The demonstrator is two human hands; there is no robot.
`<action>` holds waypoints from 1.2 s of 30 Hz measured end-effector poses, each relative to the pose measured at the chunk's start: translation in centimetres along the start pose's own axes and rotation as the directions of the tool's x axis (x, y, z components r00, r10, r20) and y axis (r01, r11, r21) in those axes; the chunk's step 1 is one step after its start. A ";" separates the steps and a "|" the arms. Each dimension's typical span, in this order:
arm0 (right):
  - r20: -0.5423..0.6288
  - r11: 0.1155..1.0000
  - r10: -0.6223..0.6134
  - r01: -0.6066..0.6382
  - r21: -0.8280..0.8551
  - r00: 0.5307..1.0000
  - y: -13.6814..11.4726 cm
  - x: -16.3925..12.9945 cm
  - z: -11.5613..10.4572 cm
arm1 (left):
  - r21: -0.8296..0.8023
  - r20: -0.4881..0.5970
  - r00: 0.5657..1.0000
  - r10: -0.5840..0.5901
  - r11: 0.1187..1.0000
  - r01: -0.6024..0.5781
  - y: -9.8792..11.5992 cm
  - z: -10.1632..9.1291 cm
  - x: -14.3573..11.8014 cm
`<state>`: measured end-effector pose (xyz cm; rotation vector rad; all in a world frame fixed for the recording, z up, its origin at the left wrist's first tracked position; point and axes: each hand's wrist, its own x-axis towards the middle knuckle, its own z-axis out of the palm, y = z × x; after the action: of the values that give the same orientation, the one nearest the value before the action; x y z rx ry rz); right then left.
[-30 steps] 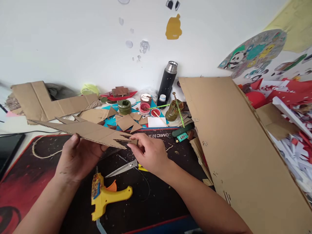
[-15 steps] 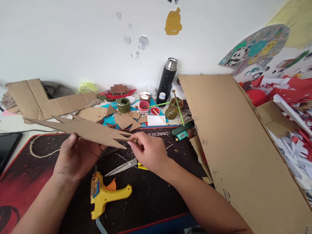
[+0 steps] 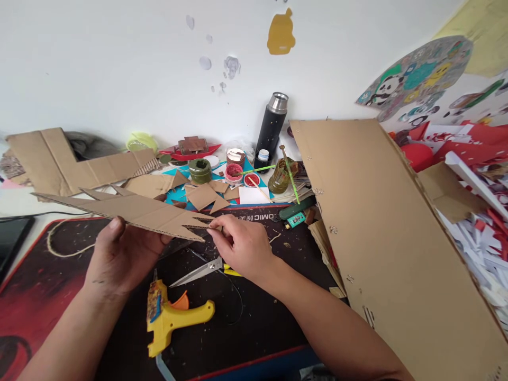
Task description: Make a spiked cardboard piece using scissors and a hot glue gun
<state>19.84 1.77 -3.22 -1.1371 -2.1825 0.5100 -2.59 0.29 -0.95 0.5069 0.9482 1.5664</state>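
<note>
Left hand [image 3: 119, 254] holds jagged cardboard strip [image 3: 135, 210] above desk [image 3: 47, 296]; right hand [image 3: 242, 246] grip pinches its pointed tip. Thin tip could bend or tear if pinched hard; scissors [image 3: 198, 272] lie below.

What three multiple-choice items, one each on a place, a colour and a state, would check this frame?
1. Where do the scissors lie?
A. on the mat, below the right hand
B. on the big cardboard sheet
C. beside the flask

2. What colour is the glue gun?
A. blue
B. yellow
C. white

3. How is the jagged cardboard strip held?
A. flat on the mat
B. by the left hand only
C. by both hands, off the mat

Key: 1 A, the blades show just under the right hand; 2 B, its body is yellow; 3 C, the left hand supports it while the right fingers pinch its notched end.
</note>
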 end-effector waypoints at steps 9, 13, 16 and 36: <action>-0.026 1.000 -0.005 0.005 0.008 1.000 0.1 -0.1 0.1 | 0.017 0.010 1.000 0.000 1.000 0.000 0.0 -0.2 0.1; -0.082 0.999 -0.030 0.034 0.041 0.996 0.2 -0.1 0.2 | 0.016 -0.003 1.000 0.003 1.000 -0.003 0.0 -0.1 0.0; -0.071 0.999 -0.025 0.027 0.032 0.997 0.1 0.0 0.1 | 0.020 0.009 1.000 0.001 1.000 -0.001 -0.1 -0.1 0.0; -0.006 0.916 0.136 -0.123 0.382 0.991 -0.4 -0.2 0.1 | -0.046 -0.045 0.998 0.038 0.998 -0.040 1.0 -0.4 0.9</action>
<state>19.64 1.44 -3.11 -1.0660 -1.8767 0.9236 -3.72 1.06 -0.55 0.4617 0.9373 1.6376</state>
